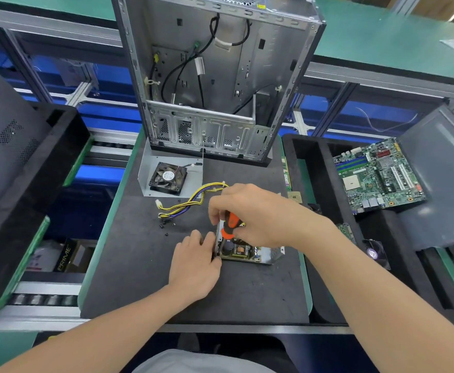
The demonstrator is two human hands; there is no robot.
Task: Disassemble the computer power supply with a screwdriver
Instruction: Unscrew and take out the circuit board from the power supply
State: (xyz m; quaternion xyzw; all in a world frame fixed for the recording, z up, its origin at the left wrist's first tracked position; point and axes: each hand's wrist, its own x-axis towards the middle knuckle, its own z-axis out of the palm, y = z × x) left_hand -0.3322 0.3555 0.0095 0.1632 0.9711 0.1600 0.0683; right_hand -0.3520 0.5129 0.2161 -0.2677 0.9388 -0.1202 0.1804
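The opened power supply [258,253] lies on the dark mat [145,278] in the middle, its circuit board and a black capacitor exposed inside the metal shell. My right hand [255,214] grips an orange-and-black screwdriver [230,224], held upright with its tip down inside the unit's left part. My left hand [196,265] holds the left edge of the shell, fingertips curled over its rim. A bundle of yellow, black and purple cables [191,201] runs from the unit toward the left. The tip of the screwdriver is hidden.
The removed metal cover with a black fan [168,179] lies behind the unit. Several small black screws [164,227] sit on the mat to the left. An empty computer case [215,76] stands at the back. A green motherboard [379,176] lies in a black tray on the right.
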